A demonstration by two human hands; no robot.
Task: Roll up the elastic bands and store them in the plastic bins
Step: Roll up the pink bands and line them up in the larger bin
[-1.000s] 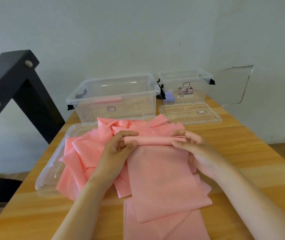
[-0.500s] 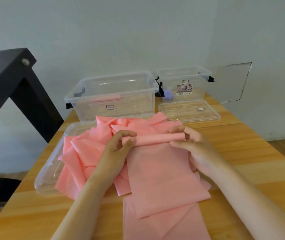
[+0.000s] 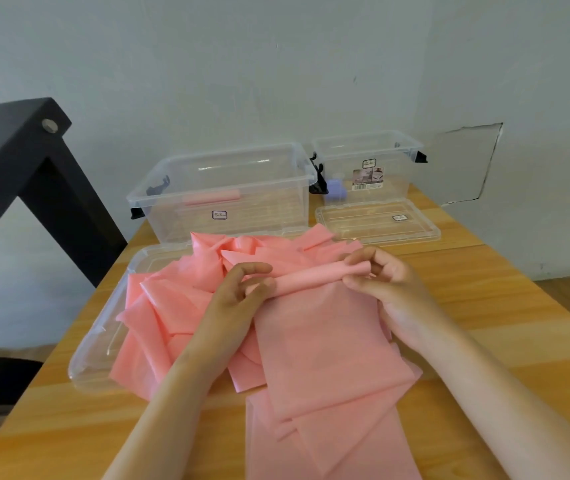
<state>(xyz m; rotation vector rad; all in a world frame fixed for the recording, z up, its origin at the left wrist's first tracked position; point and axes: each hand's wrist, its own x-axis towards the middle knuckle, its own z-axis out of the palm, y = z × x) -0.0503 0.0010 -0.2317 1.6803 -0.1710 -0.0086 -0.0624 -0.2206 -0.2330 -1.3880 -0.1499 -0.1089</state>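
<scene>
- head view: a person's left hand (image 3: 238, 292) and right hand (image 3: 390, 289) each pinch one end of a slim roll (image 3: 321, 277), fingers curled around it. it is formed at the far edge of a pink elastic band (image 3: 325, 344), whose unrolled tail runs toward the near edge of the wooden table (image 3: 491, 306).
- the roll looks thin and only lightly wound. if either pinch slackens, the springy material could unwind.
- its right end sits higher than its left. uneven turning could make it cone out at one end.
- the tail lies across a heap of other pink bands (image 3: 179, 299) resting on a clear lid (image 3: 94, 351) at left. drag between sheets could pull a neighbour into the roll or shift the heap.
- the near part of the tail is folded over itself and could wind in crooked.
- the large clear bin (image 3: 269, 213), far left, holds one finished roll (image 3: 212, 198), with the small bin (image 3: 366, 143) to its right. a reach over the heap could snag it.
</scene>
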